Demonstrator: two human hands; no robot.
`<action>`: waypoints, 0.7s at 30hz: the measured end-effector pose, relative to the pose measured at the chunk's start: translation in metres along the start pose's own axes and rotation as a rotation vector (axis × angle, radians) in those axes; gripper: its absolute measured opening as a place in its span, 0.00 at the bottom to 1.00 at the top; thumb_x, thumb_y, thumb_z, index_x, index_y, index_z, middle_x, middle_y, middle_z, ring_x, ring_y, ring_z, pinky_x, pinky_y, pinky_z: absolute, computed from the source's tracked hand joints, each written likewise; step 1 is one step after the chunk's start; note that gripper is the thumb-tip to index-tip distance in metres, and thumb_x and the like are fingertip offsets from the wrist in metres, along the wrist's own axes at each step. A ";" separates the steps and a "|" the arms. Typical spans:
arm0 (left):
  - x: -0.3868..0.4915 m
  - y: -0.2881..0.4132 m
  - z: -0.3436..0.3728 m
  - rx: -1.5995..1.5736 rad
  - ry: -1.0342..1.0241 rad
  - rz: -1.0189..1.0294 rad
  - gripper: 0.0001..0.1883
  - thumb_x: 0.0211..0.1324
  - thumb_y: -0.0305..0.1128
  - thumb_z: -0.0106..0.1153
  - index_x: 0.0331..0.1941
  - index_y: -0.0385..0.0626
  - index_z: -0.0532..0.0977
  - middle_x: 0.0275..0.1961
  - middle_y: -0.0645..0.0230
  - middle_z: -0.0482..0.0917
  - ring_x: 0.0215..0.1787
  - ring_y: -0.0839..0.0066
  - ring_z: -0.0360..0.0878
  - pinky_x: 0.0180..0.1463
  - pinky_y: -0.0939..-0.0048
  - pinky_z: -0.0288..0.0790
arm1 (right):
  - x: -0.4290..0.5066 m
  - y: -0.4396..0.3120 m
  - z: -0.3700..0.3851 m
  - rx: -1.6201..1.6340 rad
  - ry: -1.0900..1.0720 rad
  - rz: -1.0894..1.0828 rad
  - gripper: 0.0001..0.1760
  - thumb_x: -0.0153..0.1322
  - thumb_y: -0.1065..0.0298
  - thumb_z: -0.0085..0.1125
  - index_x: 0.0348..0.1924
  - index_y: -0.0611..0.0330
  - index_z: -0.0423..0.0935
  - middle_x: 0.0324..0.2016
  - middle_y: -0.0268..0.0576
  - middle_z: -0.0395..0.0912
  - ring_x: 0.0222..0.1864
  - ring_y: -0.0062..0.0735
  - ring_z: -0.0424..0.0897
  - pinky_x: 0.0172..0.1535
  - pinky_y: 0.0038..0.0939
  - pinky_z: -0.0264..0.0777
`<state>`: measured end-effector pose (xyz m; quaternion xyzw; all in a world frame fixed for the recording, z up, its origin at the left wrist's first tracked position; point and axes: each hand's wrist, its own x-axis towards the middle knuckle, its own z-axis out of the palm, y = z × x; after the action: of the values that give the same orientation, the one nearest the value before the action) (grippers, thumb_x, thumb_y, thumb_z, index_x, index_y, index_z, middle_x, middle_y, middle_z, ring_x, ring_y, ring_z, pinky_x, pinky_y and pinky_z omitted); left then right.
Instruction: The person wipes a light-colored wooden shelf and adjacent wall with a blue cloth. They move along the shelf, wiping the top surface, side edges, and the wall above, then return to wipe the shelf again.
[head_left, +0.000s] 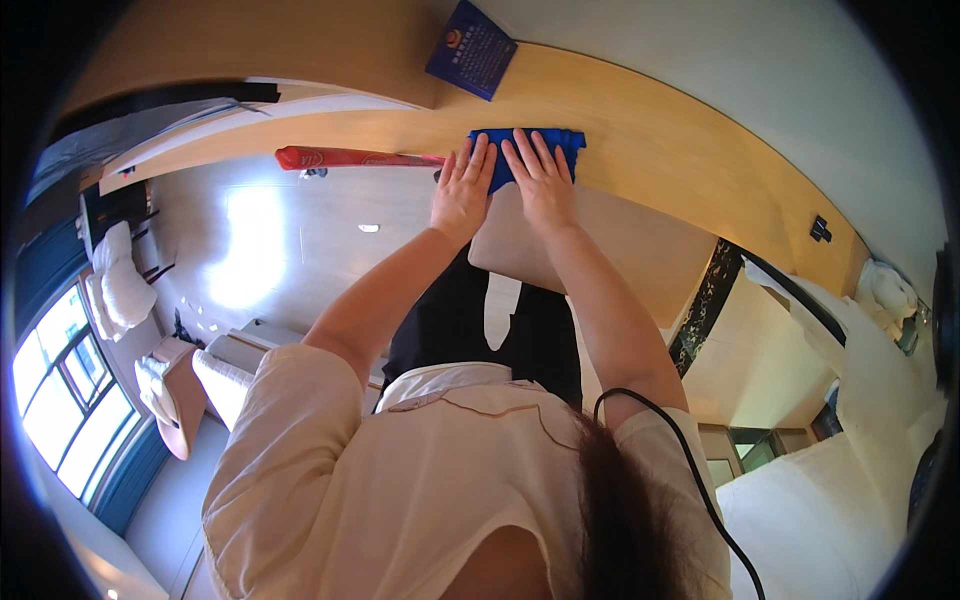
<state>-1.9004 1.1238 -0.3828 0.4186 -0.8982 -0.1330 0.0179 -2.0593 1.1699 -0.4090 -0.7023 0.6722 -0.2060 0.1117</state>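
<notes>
Both my hands lie flat, palms down, on a folded blue cloth (501, 177) at the near edge of a long pale wooden counter (660, 157). Slightly spread fingers of my left hand (463, 196) rest on the cloth's left part. My right hand (546, 187) covers its middle and right, fingers apart. The cloth's right corner sticks out past my fingertips. Just left of my left hand, a long red plastic-looking package (330, 157) with writing lies along the counter's edge. Neither hand is closed around anything.
A dark blue sign (472, 54) with writing stands at the counter's back. Below the edge is a beige flat surface (622, 232), perhaps a seat. A black cable (694, 465) hangs by my right arm. A small white scrap (368, 228) lies on the shiny floor (322, 255).
</notes>
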 end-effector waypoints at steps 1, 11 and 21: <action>0.001 0.008 0.001 -0.017 -0.001 0.008 0.42 0.51 0.31 0.62 0.70 0.42 0.55 0.75 0.61 0.52 0.76 0.58 0.50 0.74 0.53 0.50 | -0.005 0.007 -0.004 -0.007 -0.008 0.013 0.33 0.69 0.72 0.51 0.68 0.43 0.63 0.71 0.31 0.55 0.71 0.36 0.58 0.69 0.48 0.52; 0.060 0.141 0.050 -0.049 0.040 0.308 0.40 0.54 0.46 0.62 0.69 0.46 0.58 0.75 0.61 0.53 0.76 0.59 0.49 0.73 0.50 0.52 | -0.094 0.119 -0.076 -0.128 0.025 0.244 0.39 0.65 0.70 0.61 0.69 0.44 0.61 0.71 0.35 0.54 0.71 0.42 0.56 0.68 0.52 0.52; 0.102 0.260 0.076 0.108 -0.054 0.546 0.33 0.63 0.40 0.48 0.69 0.39 0.56 0.76 0.57 0.49 0.78 0.62 0.43 0.78 0.58 0.40 | -0.165 0.176 -0.142 -0.115 0.006 0.426 0.34 0.71 0.61 0.57 0.68 0.54 0.60 0.71 0.41 0.53 0.72 0.44 0.54 0.69 0.49 0.52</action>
<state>-2.1719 1.2232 -0.3984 0.1576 -0.9837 -0.0862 0.0068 -2.2818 1.3380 -0.3818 -0.5489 0.8165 -0.1412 0.1102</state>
